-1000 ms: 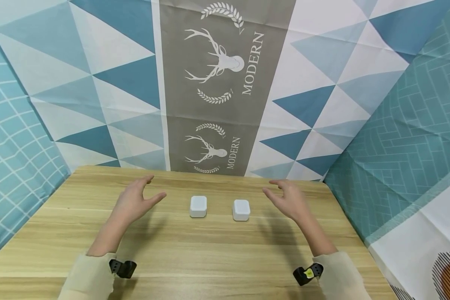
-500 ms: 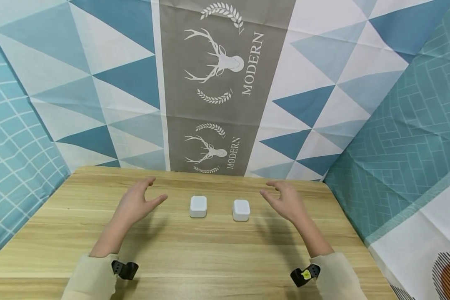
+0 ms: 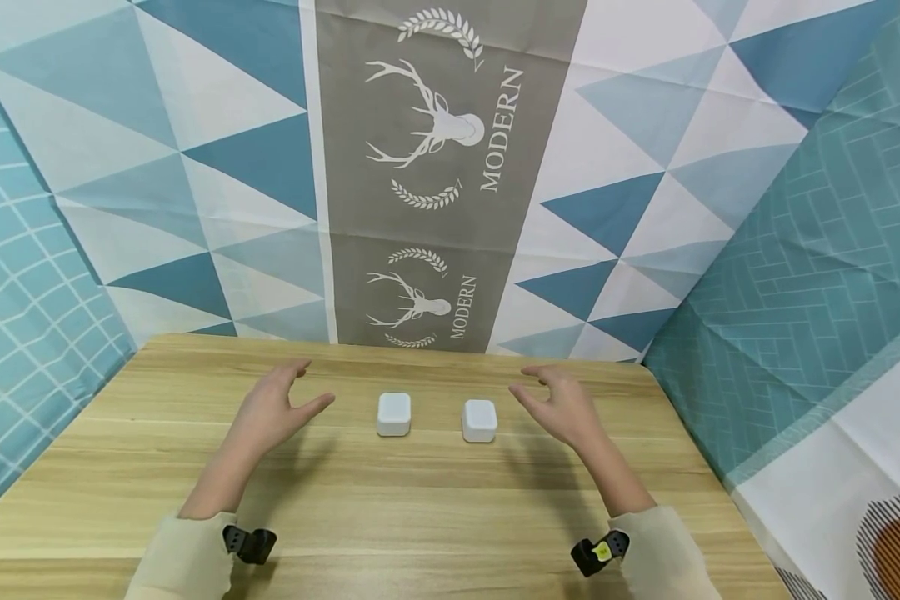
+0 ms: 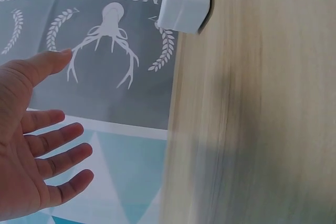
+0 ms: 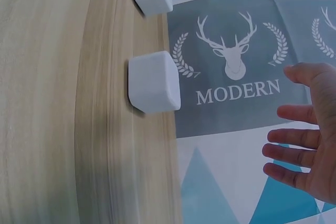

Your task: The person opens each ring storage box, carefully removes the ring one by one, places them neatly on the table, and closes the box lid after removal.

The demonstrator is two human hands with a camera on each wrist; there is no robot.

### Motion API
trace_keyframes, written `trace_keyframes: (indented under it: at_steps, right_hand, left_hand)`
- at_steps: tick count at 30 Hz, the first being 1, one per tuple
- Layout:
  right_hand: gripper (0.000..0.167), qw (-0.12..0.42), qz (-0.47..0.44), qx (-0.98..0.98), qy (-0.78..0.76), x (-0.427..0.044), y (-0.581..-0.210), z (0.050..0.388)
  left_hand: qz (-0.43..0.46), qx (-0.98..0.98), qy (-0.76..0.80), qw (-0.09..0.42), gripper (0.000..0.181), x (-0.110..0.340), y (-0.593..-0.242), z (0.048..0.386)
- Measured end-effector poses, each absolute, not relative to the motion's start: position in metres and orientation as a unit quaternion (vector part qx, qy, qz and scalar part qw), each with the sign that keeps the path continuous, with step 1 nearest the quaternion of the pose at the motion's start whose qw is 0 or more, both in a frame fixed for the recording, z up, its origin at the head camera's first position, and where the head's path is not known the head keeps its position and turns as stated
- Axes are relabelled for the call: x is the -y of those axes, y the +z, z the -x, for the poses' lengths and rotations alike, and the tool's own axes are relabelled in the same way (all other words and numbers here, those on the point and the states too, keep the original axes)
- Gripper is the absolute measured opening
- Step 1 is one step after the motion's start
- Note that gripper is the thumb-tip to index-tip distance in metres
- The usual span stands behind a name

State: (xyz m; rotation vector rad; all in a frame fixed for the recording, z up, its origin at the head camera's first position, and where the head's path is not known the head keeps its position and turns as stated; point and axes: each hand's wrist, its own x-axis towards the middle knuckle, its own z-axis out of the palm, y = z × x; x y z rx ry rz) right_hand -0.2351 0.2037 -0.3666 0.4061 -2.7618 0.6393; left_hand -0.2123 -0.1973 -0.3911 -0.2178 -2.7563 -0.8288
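Two white rounded blocks stand side by side on the wooden table, a left block and a right block, with a gap between them. My left hand hovers above the table to the left of the left block, thumb spread from the fingers and nothing held. On the other side, my right hand is held in the air to the right of the right block, also touching nothing. Both wrist views show loosely spread fingers. One white block appears at the top of the left wrist view.
The wooden table ends at a patterned cloth backdrop with deer prints. Teal cloth hangs on the right and blue checked cloth on the left. Black wrist cameras are strapped at both sleeves.
My right hand has moved slightly left, nearer the right block. The left hand has barely shifted. Both blocks stay in place on the table, and the head view has turned very slightly.
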Motion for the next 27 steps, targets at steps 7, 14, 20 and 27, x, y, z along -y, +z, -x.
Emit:
trace_keyframes:
  at_steps: [7, 14, 20, 27]
  right_hand:
    - [0.049, 0.136, -0.141, 0.954, 0.225, -0.197, -0.370, 0.234]
    - [0.050, 0.137, -0.145, 0.954, 0.225, -0.193, -0.373, 0.235]
    - [0.048, 0.138, -0.152, 0.951, 0.233, -0.188, -0.374, 0.233]
    - [0.046, 0.146, -0.165, 0.948, 0.232, -0.183, -0.376, 0.232]
  left_hand:
    - [0.080, 0.946, -0.288, 0.123, 0.073, 0.196, -0.394, 0.213]
    - [0.080, 0.946, -0.290, 0.121, 0.074, 0.195, -0.395, 0.212]
    - [0.082, 0.946, -0.292, 0.117, 0.074, 0.195, -0.396, 0.212]
    - [0.088, 0.943, -0.299, 0.114, 0.072, 0.193, -0.400, 0.211]
